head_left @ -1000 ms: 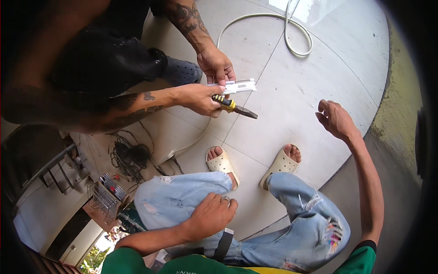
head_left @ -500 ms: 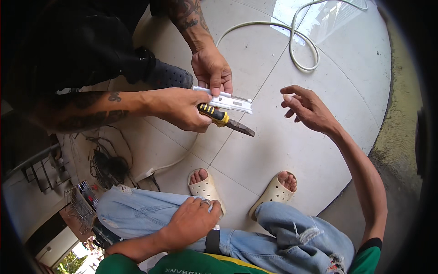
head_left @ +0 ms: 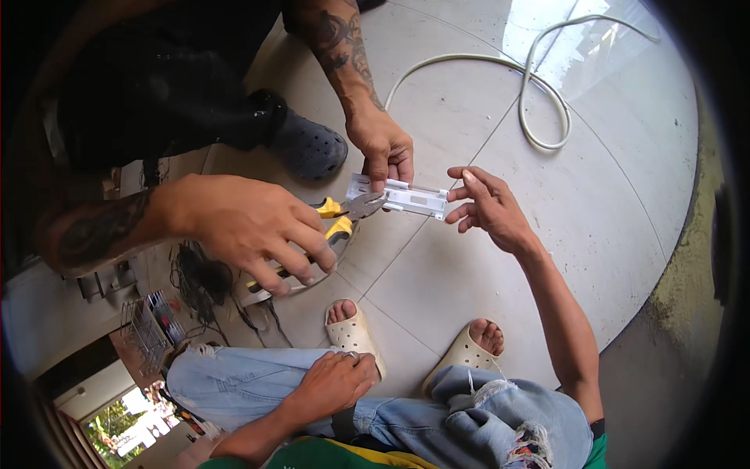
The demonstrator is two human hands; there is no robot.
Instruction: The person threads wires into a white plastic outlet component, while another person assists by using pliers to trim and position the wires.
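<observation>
The other person holds a white plastic strip fitting (head_left: 418, 202) in one hand (head_left: 375, 137) and yellow-and-black pliers (head_left: 337, 233) in the other hand (head_left: 250, 227), the pliers' jaws at the fitting. My right hand (head_left: 488, 203) is raised at the fitting's right end, fingers bent and apart; whether a fingertip touches it, I cannot tell. My left hand (head_left: 336, 379) rests on the left thigh of my torn jeans (head_left: 226, 375), fingers loosely bent and holding nothing.
A looped white cable (head_left: 562, 117) lies on the tiled floor (head_left: 601, 258). At left are tangled black cords (head_left: 199, 273) and a wire rack (head_left: 144, 336). My sandals (head_left: 465, 352) and the other person's dark clog (head_left: 305, 148) stand on the floor.
My right hand has moved leftward to the fitting. The other person's hand with the pliers has moved lower, the pliers now turned with their jaws at the fitting. My left hand stays on my leg.
</observation>
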